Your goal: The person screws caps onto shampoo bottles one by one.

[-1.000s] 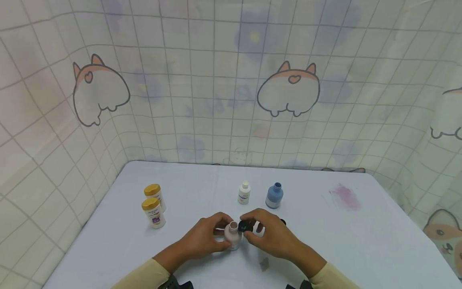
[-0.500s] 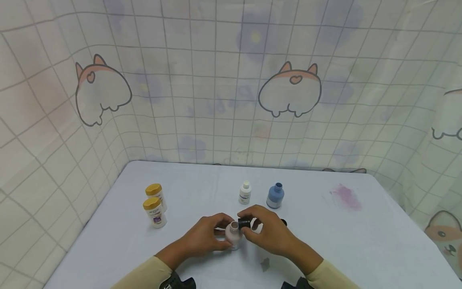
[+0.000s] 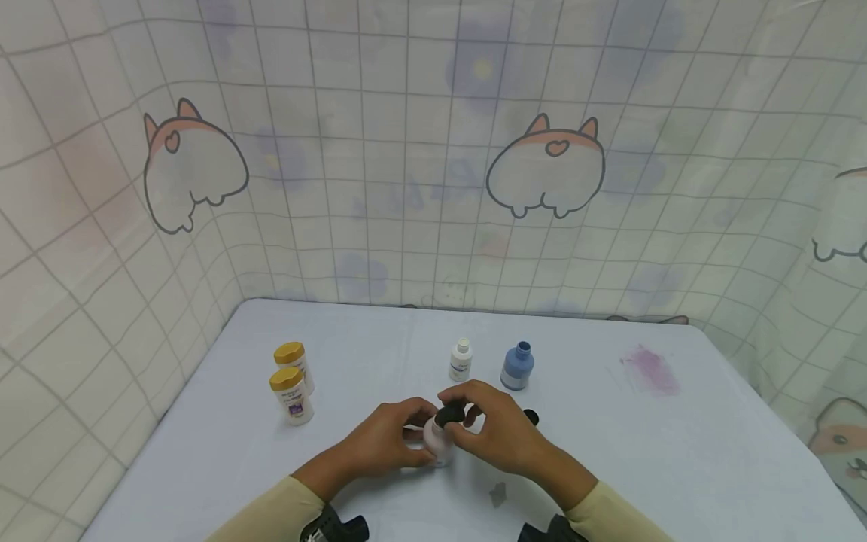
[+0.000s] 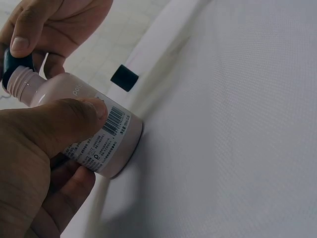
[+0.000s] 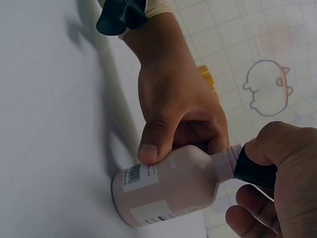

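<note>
A pale pink bottle (image 3: pixel 436 444) with a threaded neck stands on the white table. My left hand (image 3: pixel 389 444) grips its body, thumb on the near side and fingers behind, as the left wrist view shows with the labelled bottle (image 4: pixel 94 129). Between thumb and fingers my right hand (image 3: pixel 491 429) pinches a black cap (image 3: pixel 450 414). That cap (image 5: pixel 255 168) sits at the mouth of the neck, slightly tilted, with several threads showing below it. A second black cap (image 3: pixel 531 416) lies on the table just beyond the right hand.
Behind the hands stand a small white bottle (image 3: pixel 460 360) and an uncapped blue bottle (image 3: pixel 518 366). Two white jars with yellow lids, a front jar (image 3: pixel 292 397) and a rear jar (image 3: pixel 293 360), are at left. A pink stain (image 3: pixel 652 370) marks the table at right.
My right hand has moved left and brought the black cap from beside the bottle's neck onto its mouth. The left hand keeps its grip on the bottle.
</note>
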`<state>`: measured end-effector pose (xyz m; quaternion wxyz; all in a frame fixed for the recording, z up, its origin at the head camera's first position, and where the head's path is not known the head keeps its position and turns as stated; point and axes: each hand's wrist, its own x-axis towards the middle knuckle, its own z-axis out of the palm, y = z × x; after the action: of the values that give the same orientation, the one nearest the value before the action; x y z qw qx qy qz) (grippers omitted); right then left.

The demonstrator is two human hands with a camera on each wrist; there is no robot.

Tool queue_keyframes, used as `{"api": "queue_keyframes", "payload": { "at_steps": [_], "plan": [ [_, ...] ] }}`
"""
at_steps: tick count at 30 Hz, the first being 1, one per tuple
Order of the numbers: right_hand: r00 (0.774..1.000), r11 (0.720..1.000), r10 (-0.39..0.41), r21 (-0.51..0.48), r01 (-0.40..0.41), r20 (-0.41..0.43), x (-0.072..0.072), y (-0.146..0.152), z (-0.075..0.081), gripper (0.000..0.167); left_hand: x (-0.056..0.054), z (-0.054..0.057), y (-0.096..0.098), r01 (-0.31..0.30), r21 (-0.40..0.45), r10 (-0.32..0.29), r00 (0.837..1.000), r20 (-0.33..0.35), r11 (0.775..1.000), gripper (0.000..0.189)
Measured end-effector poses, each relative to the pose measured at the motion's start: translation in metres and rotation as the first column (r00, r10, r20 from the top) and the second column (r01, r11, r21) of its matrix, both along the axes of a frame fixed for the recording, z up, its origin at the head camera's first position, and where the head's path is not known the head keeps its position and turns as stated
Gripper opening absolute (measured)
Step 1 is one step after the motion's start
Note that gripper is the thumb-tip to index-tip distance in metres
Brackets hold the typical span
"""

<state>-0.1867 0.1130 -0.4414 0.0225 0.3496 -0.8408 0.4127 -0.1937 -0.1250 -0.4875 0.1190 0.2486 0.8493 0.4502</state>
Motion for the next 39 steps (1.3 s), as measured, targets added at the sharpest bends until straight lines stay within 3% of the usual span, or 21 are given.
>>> {"api": "queue_keyframes", "payload": {
  "at_steps": [24, 32, 39],
  "plan": [
    [0.998, 0.999, 0.03, 0.03, -0.032, 0.047, 0.0012, -0.0088, 0.0005, 0.036, -0.0002, -0.0026, -0.0015, -0.014, -0.051, 0.012, 0.999, -0.032, 0.999, 0.063],
    [0.999, 1.0, 0.015, 0.022, -0.016, 0.044, 0.0014, -0.0091, -0.0008, 0.037, 0.0, -0.0024, -0.0021, -0.014, -0.046, 0.013, 1.0, -0.02, 0.999, 0.064],
    [0.998, 0.998, -0.051, 0.049, 0.048, 0.047, 0.0019, -0.0075, -0.0032, 0.039, 0.0001, -0.0022, -0.0022, 0.002, -0.022, -0.002, 1.0, -0.007, 1.0, 0.06]
  ]
}}
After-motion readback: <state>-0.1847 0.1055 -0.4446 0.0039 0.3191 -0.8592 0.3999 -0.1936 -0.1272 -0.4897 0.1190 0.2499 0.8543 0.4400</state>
